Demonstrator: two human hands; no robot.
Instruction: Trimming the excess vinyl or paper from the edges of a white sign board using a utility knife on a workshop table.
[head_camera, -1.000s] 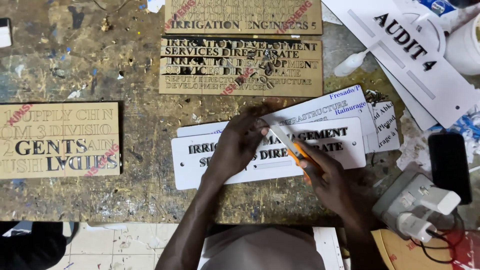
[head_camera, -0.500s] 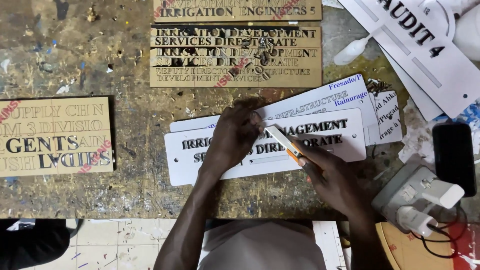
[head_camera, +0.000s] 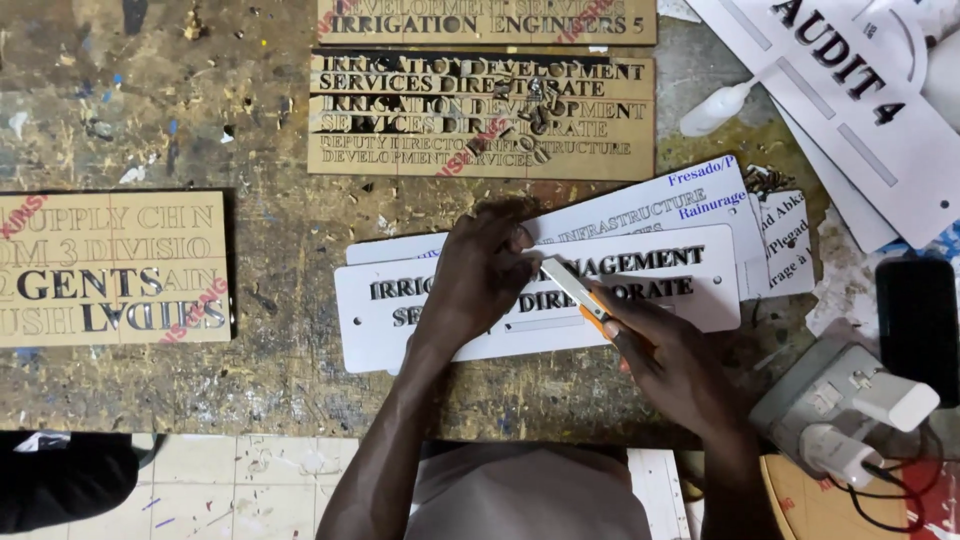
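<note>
A white sign plate (head_camera: 690, 300) with black cut-out letters lies on the worn workbench (head_camera: 270, 400), on top of other white plates. My left hand (head_camera: 480, 275) presses flat on the plate's middle, fingers over the lettering. My right hand (head_camera: 670, 360) grips an orange utility knife (head_camera: 580, 295), its blade tip touching the plate just right of my left fingers.
A tan stencil sheet (head_camera: 480, 115) with cut letters lies behind the plates, another tan sheet (head_camera: 110, 270) at the left. White signs (head_camera: 860, 110) and a small glue bottle (head_camera: 715, 105) sit at the back right. A power strip with plugs (head_camera: 850, 410) and a black phone (head_camera: 915, 325) are at right.
The knife tip has shifted slightly left along the plate toward my left fingers. My left hand stays pressed on the plate.
</note>
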